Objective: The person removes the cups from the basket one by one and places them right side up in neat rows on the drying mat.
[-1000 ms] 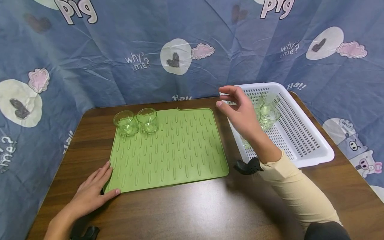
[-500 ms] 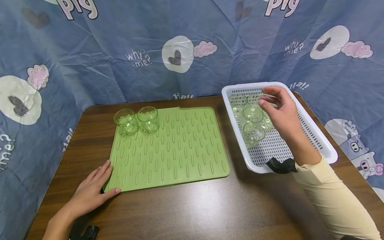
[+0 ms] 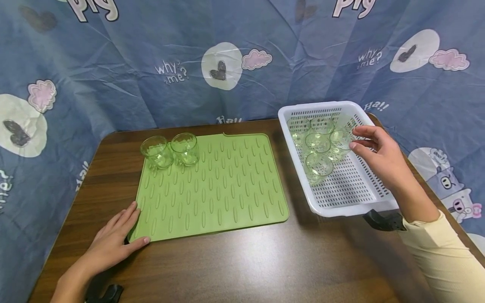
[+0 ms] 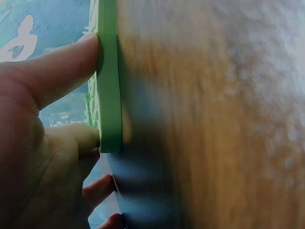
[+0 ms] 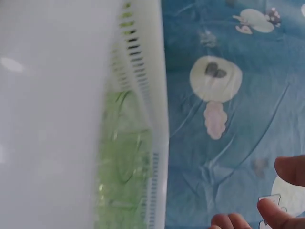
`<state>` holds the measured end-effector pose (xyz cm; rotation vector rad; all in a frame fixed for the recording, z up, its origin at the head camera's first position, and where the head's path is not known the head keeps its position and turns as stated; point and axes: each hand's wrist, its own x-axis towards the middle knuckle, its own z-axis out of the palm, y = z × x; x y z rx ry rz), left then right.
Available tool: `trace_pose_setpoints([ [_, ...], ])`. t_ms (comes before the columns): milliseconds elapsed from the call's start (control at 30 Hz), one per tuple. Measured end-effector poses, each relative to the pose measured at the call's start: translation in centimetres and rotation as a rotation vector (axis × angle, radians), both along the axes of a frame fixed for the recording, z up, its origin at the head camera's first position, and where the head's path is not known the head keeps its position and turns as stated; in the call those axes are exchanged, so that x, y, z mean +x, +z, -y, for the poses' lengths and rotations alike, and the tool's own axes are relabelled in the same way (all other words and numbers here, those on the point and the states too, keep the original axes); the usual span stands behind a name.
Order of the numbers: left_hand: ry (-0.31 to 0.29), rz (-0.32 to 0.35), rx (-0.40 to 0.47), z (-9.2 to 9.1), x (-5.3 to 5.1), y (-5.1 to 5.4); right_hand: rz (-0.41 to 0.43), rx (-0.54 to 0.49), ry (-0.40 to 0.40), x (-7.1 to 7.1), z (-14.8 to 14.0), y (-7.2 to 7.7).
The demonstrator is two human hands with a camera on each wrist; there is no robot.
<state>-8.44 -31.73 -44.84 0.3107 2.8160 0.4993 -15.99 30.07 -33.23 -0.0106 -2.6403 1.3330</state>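
My left hand (image 3: pixel 110 242) rests flat at the near left corner of the green ribbed mat (image 3: pixel 227 189), its thumb and fingers touching the mat's edge in the left wrist view. Two clear greenish glasses, a left glass (image 3: pixel 158 152) and a right glass (image 3: pixel 185 149), stand side by side at the mat's far left corner. Over the right side of the white slotted basket (image 3: pixel 352 209) hovers my right hand (image 3: pixel 386 158), fingers slightly bent and holding nothing. Its fingertips are close to a glass (image 3: pixel 342 141) in the basket; contact cannot be made out.
Several more glasses stand grouped in the basket's left and far part, among them a front glass (image 3: pixel 319 166). The basket is on the right of the brown wooden table (image 3: pixel 242 265). A blue printed cloth (image 3: pixel 242 97) hangs behind the table.
My right hand has moved right, from the basket's left rim across the glasses to its right side, and a little nearer me. The left hand stays on the mat's corner.
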Motion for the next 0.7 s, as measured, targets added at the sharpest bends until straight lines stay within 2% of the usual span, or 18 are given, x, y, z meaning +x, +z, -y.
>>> trace_pose_setpoints([
  [400, 0.002, -0.015, 0.008, -0.1, 0.0, 0.1, 0.044, 0.02, 0.05, 0.1, -0.2, -1.5],
  [700, 0.005, -0.018, 0.006, 0.0, 0.1, 0.0, 0.173, 0.089, 0.112, -0.2, 0.9, -3.2],
])
